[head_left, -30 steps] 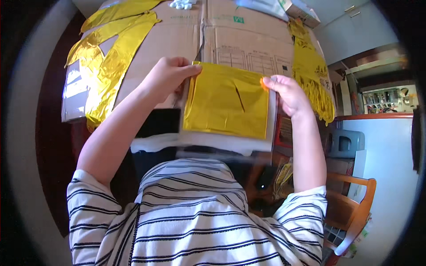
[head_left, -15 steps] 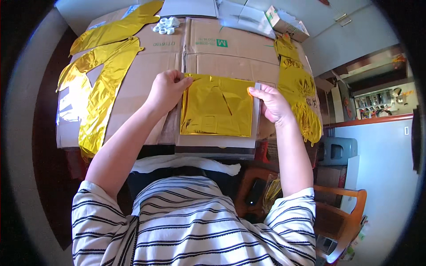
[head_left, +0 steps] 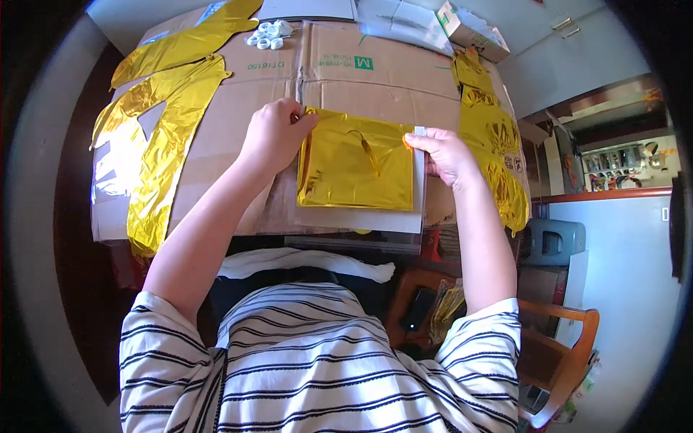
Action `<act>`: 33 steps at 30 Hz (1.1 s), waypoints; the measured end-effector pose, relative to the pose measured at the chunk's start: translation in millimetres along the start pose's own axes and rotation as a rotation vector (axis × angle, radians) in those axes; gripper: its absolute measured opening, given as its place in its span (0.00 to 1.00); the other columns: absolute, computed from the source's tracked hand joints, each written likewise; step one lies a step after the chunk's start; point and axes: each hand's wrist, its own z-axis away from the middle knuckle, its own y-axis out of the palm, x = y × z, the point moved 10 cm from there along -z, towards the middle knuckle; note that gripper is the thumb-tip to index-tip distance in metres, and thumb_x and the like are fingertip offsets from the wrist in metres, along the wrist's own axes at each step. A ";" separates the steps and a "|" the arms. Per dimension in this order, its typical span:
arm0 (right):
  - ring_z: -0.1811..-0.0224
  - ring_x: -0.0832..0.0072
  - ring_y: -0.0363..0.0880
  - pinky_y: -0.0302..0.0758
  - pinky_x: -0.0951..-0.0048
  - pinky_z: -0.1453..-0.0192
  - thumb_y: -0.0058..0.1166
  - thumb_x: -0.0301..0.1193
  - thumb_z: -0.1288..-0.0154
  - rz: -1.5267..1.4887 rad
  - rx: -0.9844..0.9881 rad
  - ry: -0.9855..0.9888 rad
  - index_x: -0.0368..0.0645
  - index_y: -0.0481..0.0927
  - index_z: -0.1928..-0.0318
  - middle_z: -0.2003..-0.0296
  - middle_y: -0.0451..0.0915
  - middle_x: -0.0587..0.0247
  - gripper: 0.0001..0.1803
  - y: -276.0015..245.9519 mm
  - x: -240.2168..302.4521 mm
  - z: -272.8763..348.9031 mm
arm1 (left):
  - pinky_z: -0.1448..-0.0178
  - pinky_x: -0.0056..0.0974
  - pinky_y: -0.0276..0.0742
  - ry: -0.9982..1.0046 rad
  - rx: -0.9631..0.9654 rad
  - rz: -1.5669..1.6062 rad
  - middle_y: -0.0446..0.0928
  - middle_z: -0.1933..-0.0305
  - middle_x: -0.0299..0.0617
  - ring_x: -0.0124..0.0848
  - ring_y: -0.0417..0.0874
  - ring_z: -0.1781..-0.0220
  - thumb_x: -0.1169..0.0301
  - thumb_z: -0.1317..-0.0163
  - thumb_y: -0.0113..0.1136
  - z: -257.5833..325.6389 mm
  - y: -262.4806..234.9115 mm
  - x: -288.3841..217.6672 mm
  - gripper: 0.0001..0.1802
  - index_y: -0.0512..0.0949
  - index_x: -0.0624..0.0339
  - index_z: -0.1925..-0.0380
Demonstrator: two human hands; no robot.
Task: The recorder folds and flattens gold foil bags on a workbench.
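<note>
A folded gold foil balloon (head_left: 354, 173) lies against a whitish card (head_left: 346, 218) over the near part of the cardboard. At the foil's upper left corner my left hand (head_left: 278, 137) is closed in a pinch. My right hand (head_left: 446, 155) grips the upper right edge of foil and card, thumb on top with something orange at its tip; the fingers behind are partly hidden. Flat gold foil balloons lie on both sides: one (head_left: 162, 148) and another (head_left: 188, 45) to the left, more foil (head_left: 487, 130) to the right.
Flattened cardboard (head_left: 382, 94) covers the table. Several small white rings (head_left: 268, 34) sit at its far side, near a white sheet (head_left: 307, 9) and an open box (head_left: 473, 32). A wooden chair (head_left: 577, 339) and a grey-blue stool (head_left: 552, 242) stand at the right.
Both hands have shifted slightly away from me, and the foil's near edge has moved up with them. A curved crease now shows in the foil. Both grips stay closed.
</note>
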 end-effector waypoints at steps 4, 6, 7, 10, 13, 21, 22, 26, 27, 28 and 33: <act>0.68 0.81 0.82 0.79 0.76 0.65 0.65 0.34 0.33 0.108 -0.097 -0.069 0.37 0.86 0.54 0.66 0.86 0.68 0.14 -0.7 12.6 -7.2 | 0.50 0.51 0.80 -0.007 0.025 -0.176 0.84 0.62 0.54 0.53 0.85 0.57 0.56 0.38 0.66 -5.2 0.2 -8.1 0.20 0.81 0.64 0.60; 0.68 0.82 0.82 0.78 0.76 0.66 0.65 0.33 0.33 0.187 -0.130 -0.084 0.35 0.86 0.54 0.67 0.86 0.66 0.14 -0.6 23.4 -4.6 | 0.43 0.51 0.77 0.031 -0.043 -0.276 0.82 0.52 0.54 0.52 0.83 0.49 0.55 0.36 0.65 -4.7 -5.6 -14.8 0.23 0.79 0.62 0.51; 0.67 0.82 0.82 0.77 0.75 0.66 0.64 0.33 0.33 0.259 -0.144 -0.094 0.35 0.86 0.55 0.67 0.86 0.66 0.13 -2.4 24.8 -7.0 | 0.39 0.51 0.75 0.079 -0.117 -0.329 0.80 0.45 0.54 0.52 0.80 0.43 0.54 0.35 0.64 -1.3 -10.8 -21.4 0.26 0.77 0.61 0.45; 0.67 0.81 0.82 0.76 0.72 0.66 0.63 0.32 0.33 0.393 -0.179 -0.145 0.34 0.87 0.58 0.69 0.86 0.64 0.13 -3.5 26.8 -12.7 | 0.26 0.54 0.63 0.423 -0.158 -0.391 0.70 0.31 0.55 0.53 0.67 0.28 0.52 0.33 0.62 17.7 -0.4 -54.1 0.34 0.70 0.60 0.34; 0.68 0.72 0.83 0.76 0.66 0.62 0.64 0.35 0.35 0.448 -0.232 -0.236 0.33 0.87 0.59 0.70 0.86 0.58 0.14 -6.2 28.2 -13.0 | 0.17 0.55 0.46 0.625 0.003 -0.442 0.59 0.22 0.58 0.53 0.53 0.18 0.44 0.31 0.55 41.1 32.6 -69.3 0.43 0.62 0.67 0.28; 0.41 0.46 0.78 0.74 0.51 0.39 0.62 0.48 0.34 1.149 -0.668 -0.462 0.37 0.74 0.37 0.41 0.78 0.41 0.33 8.8 65.4 46.0 | 0.16 0.53 0.40 0.631 0.098 -0.467 0.52 0.19 0.60 0.52 0.49 0.16 0.35 0.31 0.47 54.5 62.8 -56.7 0.51 0.58 0.70 0.26; 0.30 0.44 0.68 0.66 0.47 0.29 0.55 0.52 0.29 1.160 -0.624 -0.486 0.36 0.66 0.30 0.30 0.66 0.38 0.39 20.6 69.3 57.6 | 0.16 0.53 0.40 0.633 0.092 -0.475 0.53 0.19 0.60 0.52 0.49 0.16 0.35 0.31 0.48 54.4 63.1 -56.4 0.51 0.58 0.70 0.26; 0.21 0.42 0.53 0.47 0.39 0.20 0.42 0.54 0.23 1.269 -0.435 -0.827 0.33 0.57 0.24 0.25 0.57 0.37 0.42 83.9 61.3 71.7 | 0.16 0.53 0.40 0.641 0.076 -0.437 0.53 0.20 0.60 0.53 0.49 0.16 0.36 0.32 0.49 56.5 61.6 -58.9 0.51 0.58 0.70 0.26; 0.21 0.43 0.52 0.47 0.39 0.20 0.42 0.55 0.24 1.298 -0.412 -0.803 0.33 0.57 0.24 0.25 0.56 0.37 0.42 87.5 54.8 68.9 | 0.16 0.53 0.40 0.645 0.079 -0.422 0.52 0.19 0.60 0.53 0.49 0.16 0.36 0.32 0.50 56.3 60.1 -59.8 0.51 0.58 0.70 0.26; 0.21 0.43 0.52 0.46 0.40 0.20 0.42 0.55 0.24 1.326 -0.388 -0.779 0.33 0.57 0.24 0.24 0.56 0.37 0.42 89.5 45.4 64.5 | 0.16 0.53 0.40 0.649 0.081 -0.407 0.52 0.19 0.60 0.53 0.48 0.16 0.36 0.32 0.50 56.4 59.5 -60.1 0.51 0.57 0.70 0.26; 0.20 0.44 0.49 0.41 0.40 0.19 0.43 0.56 0.24 1.320 -0.368 -0.749 0.34 0.55 0.24 0.23 0.53 0.37 0.44 82.2 17.4 61.2 | 0.16 0.53 0.40 0.678 0.111 -0.358 0.50 0.19 0.60 0.53 0.47 0.16 0.35 0.34 0.51 59.1 58.4 -59.6 0.53 0.56 0.70 0.25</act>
